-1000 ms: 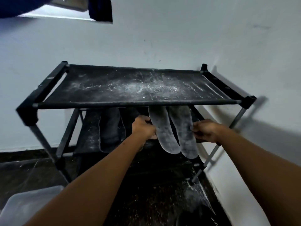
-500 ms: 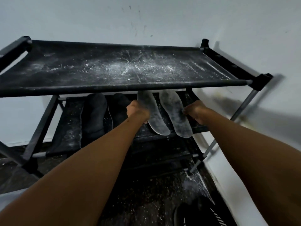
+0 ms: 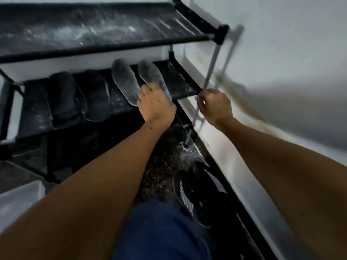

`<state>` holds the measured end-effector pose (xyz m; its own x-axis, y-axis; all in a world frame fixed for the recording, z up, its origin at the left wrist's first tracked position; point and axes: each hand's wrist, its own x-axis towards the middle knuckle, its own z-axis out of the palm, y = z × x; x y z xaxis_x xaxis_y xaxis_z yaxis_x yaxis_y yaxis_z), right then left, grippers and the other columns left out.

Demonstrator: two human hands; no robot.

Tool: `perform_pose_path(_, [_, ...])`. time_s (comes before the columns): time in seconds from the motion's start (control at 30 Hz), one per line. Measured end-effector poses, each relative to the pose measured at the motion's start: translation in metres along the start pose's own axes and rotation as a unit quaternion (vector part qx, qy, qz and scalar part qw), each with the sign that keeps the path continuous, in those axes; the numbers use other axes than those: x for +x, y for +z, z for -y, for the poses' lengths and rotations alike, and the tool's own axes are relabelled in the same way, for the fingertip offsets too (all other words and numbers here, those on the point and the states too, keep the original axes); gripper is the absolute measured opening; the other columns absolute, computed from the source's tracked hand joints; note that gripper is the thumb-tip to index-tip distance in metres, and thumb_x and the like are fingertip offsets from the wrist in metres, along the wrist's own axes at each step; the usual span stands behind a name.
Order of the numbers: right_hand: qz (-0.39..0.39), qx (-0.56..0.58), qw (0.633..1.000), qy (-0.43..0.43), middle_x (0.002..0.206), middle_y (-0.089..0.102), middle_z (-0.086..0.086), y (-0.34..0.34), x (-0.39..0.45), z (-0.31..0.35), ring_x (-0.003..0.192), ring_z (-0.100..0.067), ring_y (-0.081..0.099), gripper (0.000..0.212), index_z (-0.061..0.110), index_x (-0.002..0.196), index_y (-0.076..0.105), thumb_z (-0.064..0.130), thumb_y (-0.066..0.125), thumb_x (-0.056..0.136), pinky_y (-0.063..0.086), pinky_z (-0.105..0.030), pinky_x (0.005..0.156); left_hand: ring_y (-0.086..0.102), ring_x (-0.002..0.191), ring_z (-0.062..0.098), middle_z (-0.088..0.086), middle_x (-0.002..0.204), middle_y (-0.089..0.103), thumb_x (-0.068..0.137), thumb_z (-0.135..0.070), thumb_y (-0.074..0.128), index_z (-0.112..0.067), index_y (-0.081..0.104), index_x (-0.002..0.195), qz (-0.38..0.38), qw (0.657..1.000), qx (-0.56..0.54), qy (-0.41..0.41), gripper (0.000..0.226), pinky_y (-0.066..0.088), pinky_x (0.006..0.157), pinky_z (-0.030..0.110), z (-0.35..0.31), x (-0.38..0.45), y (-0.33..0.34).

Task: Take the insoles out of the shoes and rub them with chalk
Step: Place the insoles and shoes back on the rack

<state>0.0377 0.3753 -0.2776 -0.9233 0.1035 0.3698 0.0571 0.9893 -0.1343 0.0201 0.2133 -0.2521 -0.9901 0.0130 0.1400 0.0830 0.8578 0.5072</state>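
L hand [image 3: 155, 107] flat on 2 chalky oval insoles [image 3: 127, 81] | R hand [image 3: 216, 106] fingers curled, grip unclear

- black fabric-and-tube shoe rack [image 3: 222, 33]: top shelf streaked with white powder
- two grey flat insoles [image 3: 124, 81] on the lower shelf: dusted pale white over the grey
- two dark charcoal insoles [image 3: 95, 94] left of them: near-black, light edge
- black sneaker [image 3: 199, 192] on the floor: white diagonal stripes on the side
- dark speckled floor [image 3: 159, 166]: white flecks
- white wall [image 3: 281, 44]: brownish smear
- translucent whitish plastic box [image 3: 16, 199]
- blue trouser leg [image 3: 159, 231]
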Motion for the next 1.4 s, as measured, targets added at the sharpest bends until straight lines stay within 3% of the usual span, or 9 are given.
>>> perform_pose_path(0.13, [0.082,-0.038,0.995,-0.042,0.096,0.066,-0.016,0.023,-0.073,-0.026,0.090,-0.036,0.060,0.024,0.008,0.102,0.060,0.022,0.043,0.092,0.043,-0.041,0.074,0.046,0.119,0.032,0.013,0.126,0.049,0.085,-0.022,0.055,-0.007,0.048,0.122,0.082,0.996,-0.010,0.022,0.041,0.042,0.095,0.043,-0.021,-0.060,0.051])
perform_pose_path(0.3, [0.275,-0.042,0.961,-0.014,0.104,0.065,-0.011,0.061,-0.160,-0.057,0.099,-0.031,0.060,0.024,0.014,0.103,0.057,0.030,0.048,0.086,0.041,-0.037,0.079,0.059,0.110,0.034,0.014,0.117,0.062,0.084,-0.030,0.056,-0.012,0.060,0.108,0.303,0.953,-0.003,-0.020,0.030,0.049,0.086,0.039,-0.022,-0.142,0.134])
perform_pose_path(0.43, [0.415,-0.027,0.908,0.044,0.115,0.061,-0.008,0.086,-0.212,-0.078,0.109,-0.028,0.056,0.033,0.016,0.112,0.054,0.030,0.052,0.082,0.041,-0.038,0.088,0.058,0.111,0.035,0.016,0.121,0.059,0.087,-0.029,0.053,-0.009,0.056,0.115,0.415,0.908,0.008,-0.061,0.034,0.049,0.089,0.041,-0.006,-0.205,0.191])
perform_pose_path(0.57, [0.479,-0.006,0.874,0.081,0.119,0.060,-0.009,0.108,-0.255,-0.088,0.110,-0.028,0.057,0.044,0.016,0.122,0.051,0.030,0.057,0.081,0.045,-0.039,0.089,0.053,0.118,0.033,0.016,0.128,0.054,0.089,-0.029,0.055,-0.009,0.049,0.126,0.484,0.869,0.017,-0.104,0.043,0.046,0.092,0.040,0.005,-0.248,0.227])
perform_pose_path(0.7, [0.524,-0.014,0.848,0.080,0.122,0.056,-0.011,0.127,-0.284,-0.091,0.115,-0.029,0.053,0.039,0.011,0.121,0.049,0.023,0.053,0.085,0.046,-0.043,0.090,0.048,0.124,0.032,0.017,0.133,0.050,0.089,-0.026,0.056,-0.006,0.044,0.132,0.524,0.842,0.029,-0.128,0.049,0.043,0.099,0.041,0.014,-0.268,0.248])
perform_pose_path(0.87, [0.546,-0.042,0.830,0.102,0.125,0.055,-0.011,0.146,-0.305,-0.095,0.123,-0.028,0.044,0.030,0.008,0.121,0.050,0.014,0.042,0.094,0.044,-0.039,0.093,0.054,0.119,0.031,0.017,0.128,0.055,0.093,-0.024,0.054,-0.005,0.048,0.126,0.546,0.830,0.041,-0.102,0.039,0.044,0.094,0.037,0.029,-0.274,0.265])
perform_pose_path(1.03, [0.537,-0.065,0.829,0.142,0.118,0.061,-0.012,0.139,-0.298,-0.085,0.111,-0.030,0.058,0.029,0.010,0.115,0.059,0.008,0.040,0.093,0.048,-0.038,0.087,0.053,0.118,0.033,0.019,0.128,0.053,0.097,-0.010,0.040,-0.003,0.051,0.125,0.556,0.828,0.067,-0.035,0.031,0.042,0.096,0.039,0.041,-0.270,0.260])
perform_pose_path(1.33, [0.584,-0.127,0.796,0.101,0.138,0.048,-0.006,0.080,-0.195,-0.049,0.126,-0.027,0.046,0.034,0.014,0.130,0.051,0.016,0.040,0.097,0.039,-0.040,0.098,0.050,0.121,0.035,0.020,0.131,0.050,0.096,-0.010,0.040,-0.001,0.052,0.126,0.510,0.858,0.057,-0.014,0.034,0.041,0.097,0.039,-0.009,-0.194,0.192])
perform_pose_path(1.4, [0.543,-0.118,0.825,0.107,0.133,0.052,-0.006,0.050,-0.163,-0.040,0.122,-0.027,0.050,0.034,0.013,0.126,0.054,0.018,0.037,0.098,0.043,-0.040,0.097,0.049,0.123,0.036,0.020,0.135,0.049,0.096,-0.010,0.043,0.000,0.051,0.129,0.507,0.860,0.053,-0.013,0.035,0.041,0.098,0.039,-0.022,-0.162,0.159])
